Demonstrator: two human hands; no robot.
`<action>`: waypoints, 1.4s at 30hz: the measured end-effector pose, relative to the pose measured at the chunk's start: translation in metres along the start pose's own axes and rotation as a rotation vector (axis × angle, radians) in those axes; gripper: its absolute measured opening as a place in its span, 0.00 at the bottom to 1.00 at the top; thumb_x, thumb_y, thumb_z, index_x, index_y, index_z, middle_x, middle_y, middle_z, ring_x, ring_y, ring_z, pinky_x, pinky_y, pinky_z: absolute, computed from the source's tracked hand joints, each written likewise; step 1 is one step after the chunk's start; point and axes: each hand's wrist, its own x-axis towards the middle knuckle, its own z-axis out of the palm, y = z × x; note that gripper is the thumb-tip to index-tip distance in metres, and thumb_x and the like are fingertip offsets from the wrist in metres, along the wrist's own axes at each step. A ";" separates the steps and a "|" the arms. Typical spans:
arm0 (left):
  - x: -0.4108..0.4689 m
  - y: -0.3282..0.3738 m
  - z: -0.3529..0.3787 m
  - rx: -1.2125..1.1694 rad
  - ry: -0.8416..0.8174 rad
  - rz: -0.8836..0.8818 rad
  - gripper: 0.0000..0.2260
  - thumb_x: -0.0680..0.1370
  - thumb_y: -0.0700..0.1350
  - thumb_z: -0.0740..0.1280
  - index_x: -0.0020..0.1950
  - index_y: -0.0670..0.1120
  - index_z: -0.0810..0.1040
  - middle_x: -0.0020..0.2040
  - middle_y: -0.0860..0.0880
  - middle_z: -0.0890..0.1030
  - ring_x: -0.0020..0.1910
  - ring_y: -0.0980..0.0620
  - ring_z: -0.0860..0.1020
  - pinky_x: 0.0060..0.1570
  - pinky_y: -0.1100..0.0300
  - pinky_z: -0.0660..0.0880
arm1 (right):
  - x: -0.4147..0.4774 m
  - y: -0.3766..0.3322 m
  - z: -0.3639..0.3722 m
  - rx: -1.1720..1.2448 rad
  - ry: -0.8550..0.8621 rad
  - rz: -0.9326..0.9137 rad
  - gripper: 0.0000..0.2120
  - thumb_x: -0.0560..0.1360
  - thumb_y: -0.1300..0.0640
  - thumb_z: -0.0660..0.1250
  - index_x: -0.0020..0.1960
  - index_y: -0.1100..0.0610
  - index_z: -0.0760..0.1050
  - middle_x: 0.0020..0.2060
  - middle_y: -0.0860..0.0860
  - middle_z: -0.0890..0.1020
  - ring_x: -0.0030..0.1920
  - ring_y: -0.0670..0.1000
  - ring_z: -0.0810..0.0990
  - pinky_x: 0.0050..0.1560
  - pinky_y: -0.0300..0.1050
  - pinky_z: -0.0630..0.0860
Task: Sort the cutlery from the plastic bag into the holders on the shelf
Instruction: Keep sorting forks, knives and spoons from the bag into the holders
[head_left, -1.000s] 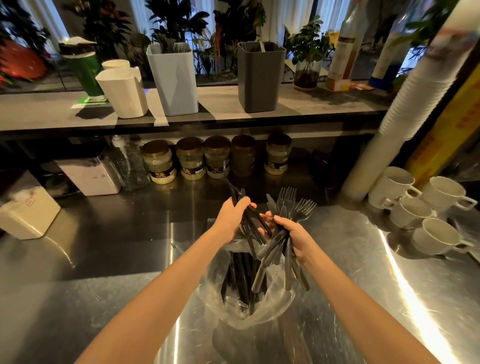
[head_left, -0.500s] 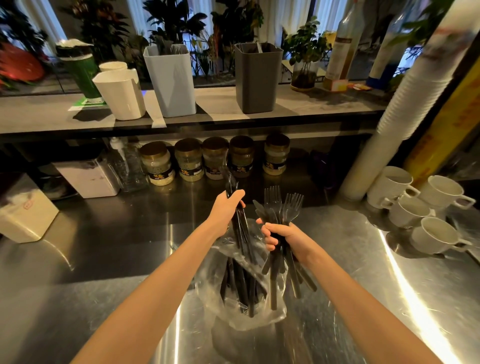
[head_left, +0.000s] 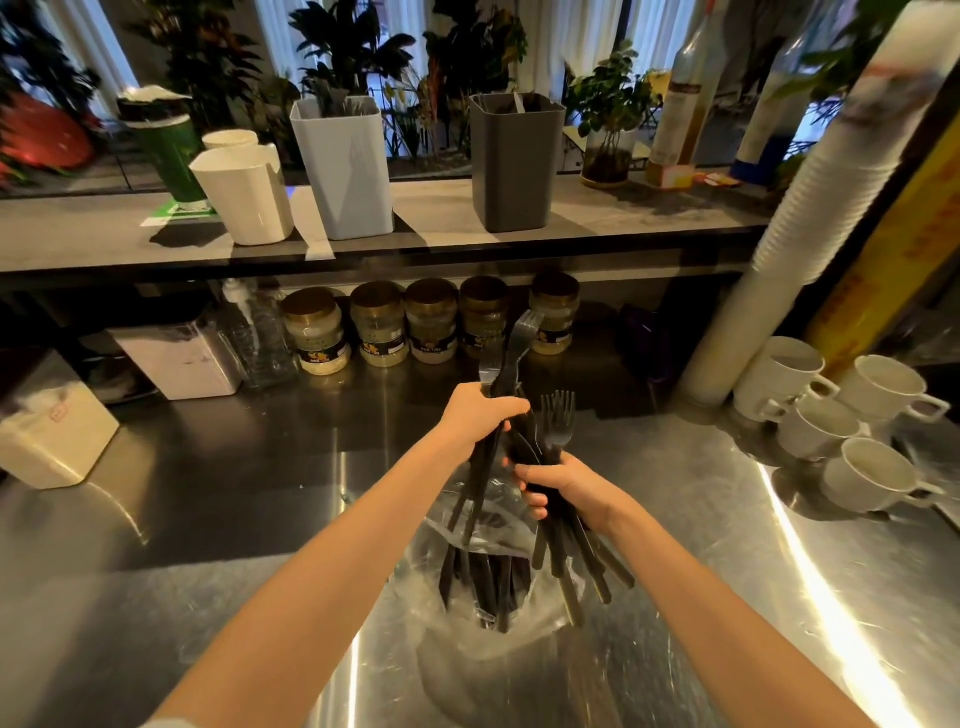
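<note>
A clear plastic bag (head_left: 488, 608) of black cutlery stands on the steel counter in front of me. My left hand (head_left: 480, 415) grips several black pieces, lifted above the bag, with fork heads (head_left: 522, 338) sticking up. My right hand (head_left: 563, 486) grips a bundle of black forks (head_left: 558, 421) beside the bag, tines up and handles fanning out below. On the shelf stand a white holder (head_left: 249, 195), a light blue holder (head_left: 345, 166) with cutlery in it, and a dark grey holder (head_left: 514, 161) with one piece showing.
Several jars (head_left: 431, 322) line the counter's back under the shelf (head_left: 78, 244). White mugs (head_left: 852, 421) and a tall stack of cups (head_left: 795, 218) stand at the right. A white box (head_left: 49, 431) and a clear container (head_left: 179, 358) sit at the left. Plants and bottles stand behind the shelf.
My left hand has risen with its cutlery, pulling the pieces further out of the bag. My right hand has drawn its forks upright and closer to the left hand.
</note>
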 end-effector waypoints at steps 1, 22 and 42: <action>0.000 0.000 -0.001 -0.018 0.024 0.004 0.04 0.73 0.41 0.72 0.44 0.45 0.78 0.35 0.49 0.77 0.35 0.54 0.75 0.39 0.61 0.74 | -0.001 -0.001 0.000 -0.013 0.020 0.002 0.03 0.77 0.64 0.62 0.50 0.62 0.73 0.32 0.52 0.73 0.28 0.45 0.71 0.30 0.38 0.71; 0.011 0.022 -0.044 0.018 0.131 0.058 0.04 0.73 0.43 0.70 0.42 0.44 0.78 0.31 0.48 0.74 0.39 0.50 0.74 0.50 0.53 0.73 | 0.006 -0.014 -0.009 0.296 0.525 -0.113 0.12 0.79 0.51 0.60 0.49 0.61 0.74 0.39 0.52 0.81 0.18 0.41 0.64 0.17 0.32 0.61; 0.001 0.014 -0.001 -0.012 0.063 0.042 0.10 0.77 0.51 0.67 0.52 0.46 0.77 0.41 0.51 0.78 0.43 0.52 0.77 0.35 0.62 0.71 | 0.017 -0.032 0.038 -0.217 0.273 -0.043 0.16 0.75 0.48 0.66 0.48 0.63 0.75 0.31 0.51 0.77 0.22 0.43 0.65 0.23 0.34 0.62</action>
